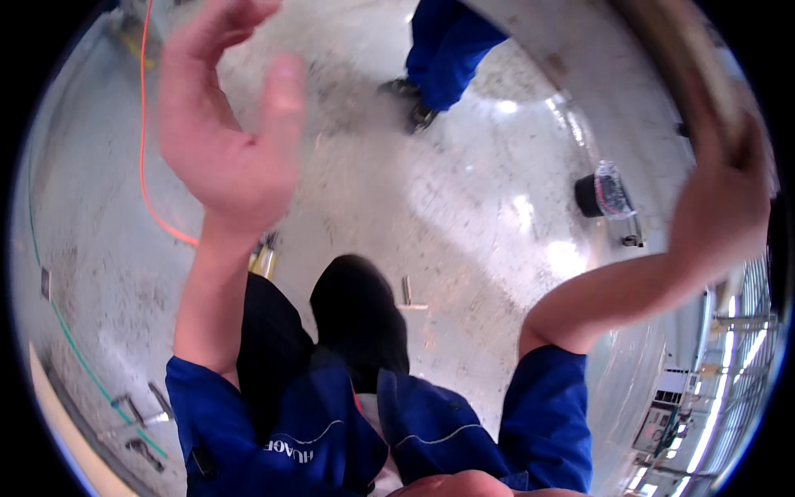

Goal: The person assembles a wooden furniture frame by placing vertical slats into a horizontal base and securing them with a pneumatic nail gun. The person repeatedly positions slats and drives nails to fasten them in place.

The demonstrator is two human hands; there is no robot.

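My left hand is raised at the upper left, slightly blurred. Its thumb stands apart from the curved fingers, and nothing shows between them; the fingertips run toward the picture's top edge. At the far right my right hand is lifted, its fingers bent round the lower end of a long, narrow board-like piece with a pale brown edge. That piece slants up along the rim of the view. Motion and the dark rim partly hide the right fingertips.
Another person in blue trousers stands ahead on the grey floor. An orange hose and a green cord lie at left. A black bin with a plastic liner stands at right. A small T-shaped piece lies near my foot.
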